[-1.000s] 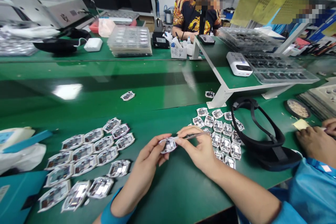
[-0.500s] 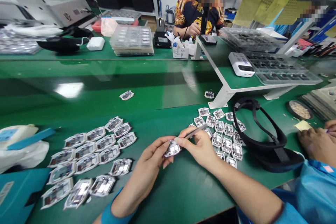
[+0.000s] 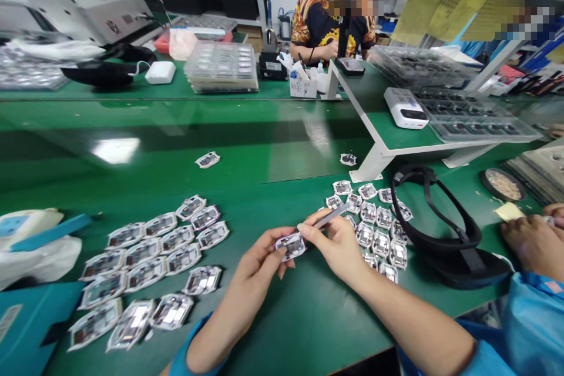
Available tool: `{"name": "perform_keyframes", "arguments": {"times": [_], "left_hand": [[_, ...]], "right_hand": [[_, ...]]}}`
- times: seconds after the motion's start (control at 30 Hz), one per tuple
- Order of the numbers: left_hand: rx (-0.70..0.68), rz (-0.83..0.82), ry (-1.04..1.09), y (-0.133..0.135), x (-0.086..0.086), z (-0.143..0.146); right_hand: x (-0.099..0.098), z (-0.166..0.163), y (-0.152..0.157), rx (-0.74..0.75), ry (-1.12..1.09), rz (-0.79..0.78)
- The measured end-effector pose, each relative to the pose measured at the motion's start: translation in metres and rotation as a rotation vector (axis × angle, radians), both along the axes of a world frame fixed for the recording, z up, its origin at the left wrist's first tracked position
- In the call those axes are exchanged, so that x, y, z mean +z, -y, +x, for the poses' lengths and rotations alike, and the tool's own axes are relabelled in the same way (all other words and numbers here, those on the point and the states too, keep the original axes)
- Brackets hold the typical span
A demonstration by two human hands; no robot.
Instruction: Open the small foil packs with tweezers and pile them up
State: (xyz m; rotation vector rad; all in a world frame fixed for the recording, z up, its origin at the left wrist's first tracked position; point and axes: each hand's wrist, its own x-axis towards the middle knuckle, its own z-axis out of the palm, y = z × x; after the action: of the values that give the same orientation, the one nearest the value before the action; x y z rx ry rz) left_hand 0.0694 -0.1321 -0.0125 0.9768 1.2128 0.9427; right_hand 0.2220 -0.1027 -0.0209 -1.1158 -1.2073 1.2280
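Between the fingers and thumb of my left hand (image 3: 259,267) is a small white-framed electronic module (image 3: 291,245), its inner parts facing up. My right hand (image 3: 332,241) is closed round metal tweezers (image 3: 333,215), which point up and to the right, and its thumb and fingertips are beside the module's upper right edge. Both hands are raised over the green bench. To the left lie several like modules (image 3: 147,272) in slanting rows. Another group of smaller-looking modules (image 3: 365,234) lies just beyond my right hand, which hides part of it.
A black head strap visor (image 3: 440,229) lies at the right. Beside it rest a co-worker's hands (image 3: 531,241). A white-legged shelf (image 3: 374,161) holds clear trays (image 3: 476,120). One person (image 3: 326,23) sits opposite. A teal box (image 3: 35,323) stands at the left edge.
The module in my left hand has turned, showing more of its dark inner parts. My right hand and the tweezers have shifted slightly. The co-worker's hand at right has moved a little.
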Motion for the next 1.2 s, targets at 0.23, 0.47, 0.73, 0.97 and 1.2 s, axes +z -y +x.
{"name": "perform_keyframes", "arguments": {"times": [0.23, 0.47, 0.73, 0.97, 1.2], "left_hand": [[-0.016, 0.023, -0.026, -0.0001, -0.0002, 0.0], [-0.026, 0.031, -0.045, -0.001, 0.0, 0.0013], [-0.068, 0.001, -0.069, 0.0003, -0.0005, -0.0023], [-0.078, -0.008, -0.097, -0.0011, 0.0045, -0.0031], [-0.118, -0.002, -0.135, -0.0038, 0.0037, -0.0061]], "right_hand": [[-0.001, 0.0006, -0.0012, 0.032, -0.036, -0.054], [-0.0026, -0.0005, -0.0011, 0.021, -0.058, -0.047], [-0.0057, -0.0004, 0.0, 0.011, -0.115, -0.029], [-0.0042, 0.0004, 0.0, 0.027, -0.099, -0.028], [-0.0013, 0.0009, -0.0006, 0.039, -0.084, -0.003]]}}
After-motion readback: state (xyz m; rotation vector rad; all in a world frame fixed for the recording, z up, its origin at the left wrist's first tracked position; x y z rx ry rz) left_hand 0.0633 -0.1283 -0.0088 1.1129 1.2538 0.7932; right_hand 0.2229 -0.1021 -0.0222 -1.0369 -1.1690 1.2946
